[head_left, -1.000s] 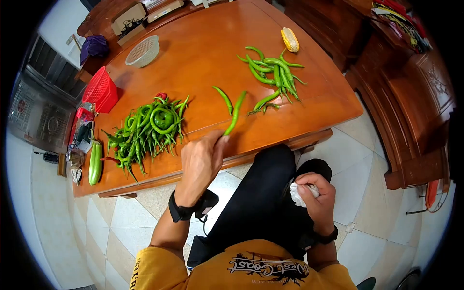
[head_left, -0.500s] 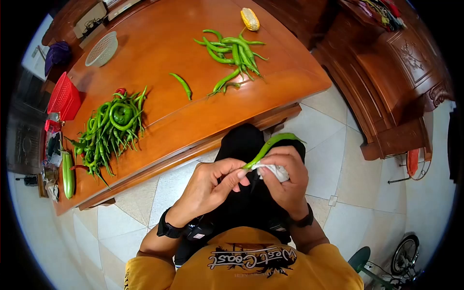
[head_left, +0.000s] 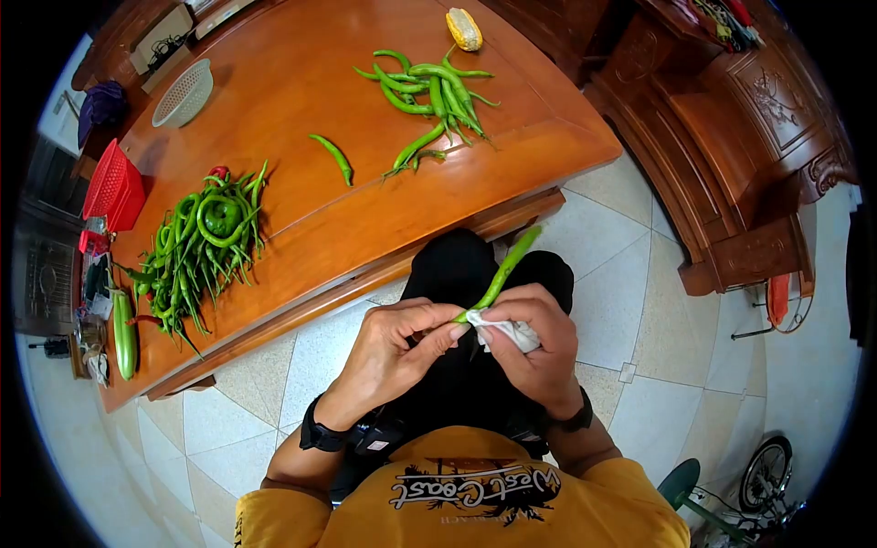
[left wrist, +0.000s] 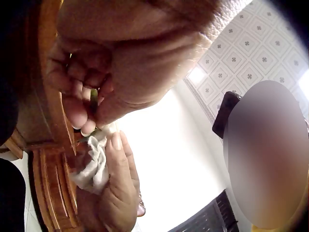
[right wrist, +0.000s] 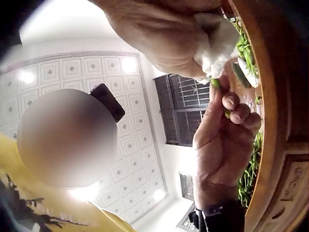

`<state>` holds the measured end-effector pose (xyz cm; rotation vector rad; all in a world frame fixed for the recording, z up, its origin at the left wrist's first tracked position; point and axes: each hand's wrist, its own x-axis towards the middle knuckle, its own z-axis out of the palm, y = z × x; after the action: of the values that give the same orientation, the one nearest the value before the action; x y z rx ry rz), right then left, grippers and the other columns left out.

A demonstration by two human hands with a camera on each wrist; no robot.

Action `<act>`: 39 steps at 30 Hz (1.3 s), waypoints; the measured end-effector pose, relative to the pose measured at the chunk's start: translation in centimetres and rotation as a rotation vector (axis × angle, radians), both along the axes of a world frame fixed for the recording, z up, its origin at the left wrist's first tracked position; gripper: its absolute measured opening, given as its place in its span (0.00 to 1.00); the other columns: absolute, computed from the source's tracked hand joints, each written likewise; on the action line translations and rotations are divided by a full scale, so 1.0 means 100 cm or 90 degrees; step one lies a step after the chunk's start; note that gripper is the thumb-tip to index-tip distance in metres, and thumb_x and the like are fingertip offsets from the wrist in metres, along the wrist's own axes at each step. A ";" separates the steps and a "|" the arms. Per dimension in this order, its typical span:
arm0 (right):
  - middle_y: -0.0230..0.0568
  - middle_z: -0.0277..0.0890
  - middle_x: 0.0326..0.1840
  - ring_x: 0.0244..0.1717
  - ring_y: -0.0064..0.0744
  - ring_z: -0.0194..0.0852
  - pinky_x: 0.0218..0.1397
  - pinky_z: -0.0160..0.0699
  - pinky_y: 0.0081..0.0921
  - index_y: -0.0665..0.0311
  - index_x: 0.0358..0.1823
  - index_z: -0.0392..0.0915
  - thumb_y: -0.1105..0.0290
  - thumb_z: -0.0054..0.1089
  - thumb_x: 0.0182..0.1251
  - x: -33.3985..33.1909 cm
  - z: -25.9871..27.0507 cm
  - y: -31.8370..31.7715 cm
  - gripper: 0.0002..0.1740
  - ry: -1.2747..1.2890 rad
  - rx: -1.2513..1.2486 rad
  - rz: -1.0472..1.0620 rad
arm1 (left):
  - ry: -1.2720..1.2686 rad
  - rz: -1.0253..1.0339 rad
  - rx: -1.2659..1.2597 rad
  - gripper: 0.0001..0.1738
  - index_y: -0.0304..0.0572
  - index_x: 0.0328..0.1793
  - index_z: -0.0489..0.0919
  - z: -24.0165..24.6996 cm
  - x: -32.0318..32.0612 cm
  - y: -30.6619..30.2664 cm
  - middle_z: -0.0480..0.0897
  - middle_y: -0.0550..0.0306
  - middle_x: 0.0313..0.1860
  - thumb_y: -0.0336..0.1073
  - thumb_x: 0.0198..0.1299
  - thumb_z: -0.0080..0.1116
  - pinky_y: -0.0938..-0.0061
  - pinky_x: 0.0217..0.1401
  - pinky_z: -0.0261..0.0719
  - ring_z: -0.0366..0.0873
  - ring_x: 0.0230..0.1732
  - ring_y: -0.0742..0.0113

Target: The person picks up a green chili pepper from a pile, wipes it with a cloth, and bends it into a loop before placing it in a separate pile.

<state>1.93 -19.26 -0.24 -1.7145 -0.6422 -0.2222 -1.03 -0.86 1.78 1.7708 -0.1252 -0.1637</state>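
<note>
Over the lap in the head view, my left hand [head_left: 399, 347] pinches one end of a long green chili pepper [head_left: 509, 265] between thumb and fingers. My right hand [head_left: 537, 338] grips a crumpled white cloth [head_left: 502, 331], folded around the pepper beside the left fingertips. The pepper's other end points up and away past the right hand. In the left wrist view the white cloth [left wrist: 94, 166] bunches under the right thumb, and only a short piece of pepper [left wrist: 93, 96] shows. From the right wrist, most of the pepper is hidden by the cloth [right wrist: 219, 46] and fingers.
On the wooden table [head_left: 301, 247] lie a big heap of green chilies [head_left: 196, 242] at left, a smaller pile [head_left: 434, 96] at right and a single chili [head_left: 333, 158] between. A corn cob [head_left: 464, 29], a pale basket [head_left: 183, 93], a red basket [head_left: 114, 187] and a long green vegetable [head_left: 124, 334] are around them.
My left hand has brought a chili from the table to the right hand over the lap. The cloth now wraps it, and its free end has swung more upright. The head view has shifted right.
</note>
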 end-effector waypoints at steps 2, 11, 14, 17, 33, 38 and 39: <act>0.43 0.76 0.37 0.35 0.34 0.76 0.37 0.73 0.24 0.65 0.38 0.78 0.80 0.65 0.53 0.004 -0.001 -0.004 0.10 -0.016 -0.019 -0.053 | -0.010 -0.001 0.013 0.10 0.34 0.45 0.83 -0.001 0.000 -0.001 0.81 0.55 0.28 0.31 0.60 0.63 0.79 0.29 0.73 0.76 0.26 0.72; 0.44 0.76 0.38 0.35 0.37 0.77 0.38 0.74 0.25 0.66 0.38 0.77 0.80 0.65 0.53 0.013 -0.007 -0.010 0.11 -0.006 -0.042 -0.089 | -0.011 0.000 0.021 0.09 0.35 0.44 0.84 -0.003 0.000 0.001 0.82 0.54 0.27 0.31 0.58 0.64 0.77 0.27 0.73 0.77 0.25 0.70; 0.43 0.76 0.36 0.33 0.32 0.75 0.37 0.73 0.23 0.66 0.36 0.78 0.80 0.63 0.54 -0.001 0.002 0.003 0.08 0.035 -0.019 0.039 | -0.026 0.015 0.012 0.09 0.35 0.43 0.84 -0.006 0.001 -0.001 0.81 0.54 0.26 0.30 0.58 0.64 0.76 0.27 0.72 0.76 0.24 0.69; 0.42 0.75 0.35 0.32 0.31 0.75 0.36 0.73 0.23 0.65 0.35 0.78 0.79 0.63 0.54 0.007 -0.002 -0.001 0.07 0.010 -0.036 -0.032 | -0.039 -0.001 0.059 0.09 0.35 0.43 0.84 -0.003 0.002 0.000 0.81 0.52 0.26 0.30 0.57 0.64 0.75 0.27 0.72 0.77 0.24 0.67; 0.42 0.76 0.36 0.34 0.31 0.75 0.37 0.73 0.23 0.66 0.38 0.78 0.80 0.62 0.54 0.018 -0.009 -0.010 0.09 -0.017 -0.055 -0.054 | -0.073 -0.027 0.098 0.10 0.34 0.44 0.85 -0.001 0.004 0.003 0.81 0.54 0.27 0.28 0.55 0.66 0.77 0.27 0.69 0.73 0.25 0.71; 0.43 0.76 0.38 0.36 0.31 0.76 0.37 0.73 0.24 0.66 0.38 0.78 0.80 0.61 0.58 0.033 -0.019 -0.024 0.07 0.021 -0.065 -0.162 | -0.075 -0.066 0.099 0.09 0.33 0.43 0.84 0.004 0.004 0.006 0.81 0.50 0.27 0.28 0.56 0.65 0.75 0.25 0.72 0.77 0.23 0.64; 0.42 0.76 0.38 0.36 0.30 0.76 0.37 0.73 0.23 0.67 0.38 0.78 0.80 0.61 0.59 0.034 -0.022 -0.025 0.06 0.025 -0.075 -0.172 | -0.077 -0.072 0.096 0.10 0.33 0.43 0.84 0.004 0.004 0.007 0.81 0.50 0.27 0.28 0.56 0.65 0.76 0.25 0.72 0.77 0.23 0.64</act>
<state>5.36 -21.78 -2.42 -1.9133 -0.3985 -0.3449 -0.62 -0.21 2.22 1.9251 -0.3067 -0.1510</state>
